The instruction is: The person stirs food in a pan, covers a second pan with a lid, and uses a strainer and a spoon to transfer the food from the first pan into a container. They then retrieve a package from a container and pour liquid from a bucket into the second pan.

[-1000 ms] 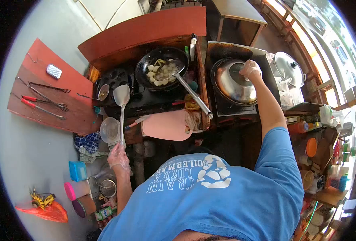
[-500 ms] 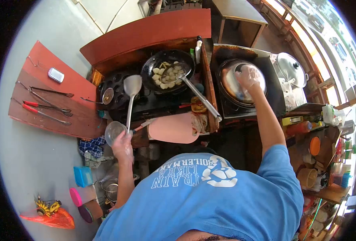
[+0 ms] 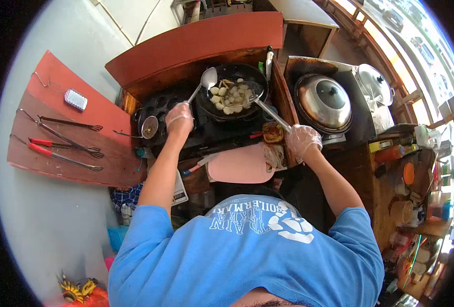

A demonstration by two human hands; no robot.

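Wok (image 3: 258,81) sits on the stove at top centre, behind a red counter edge, w/ pale chunks of food (image 3: 227,95) piled in the middle.

L hand (image 3: 179,116), gloved, is closed around the handle of a spatula (image 3: 206,80). The spatula blade is up at the wok's left rim, just beside the food; can't tell if it touches.

R hand (image 3: 303,139), also gloved, is wrapped tight on the end of a skimmer (image 3: 270,113). Its long metal handle runs diag. up-left, and its head lies in the wok on the food.

Just right of the wok is a pan under a domed steel lid (image 3: 323,100) w/ a black knob. Further right is a lidded pot (image 3: 374,83).

Left of the wok there's a dark dimpled pan (image 3: 159,104), w/ a small ladle (image 3: 149,127) resting at its near-left edge.

Below the stove, btwn the two arms, lies a pink board (image 3: 240,165).

Far left, well apart from both hands, is a red board (image 3: 78,148) carrying tongs (image 3: 68,123) and a small metal tray (image 3: 76,100).
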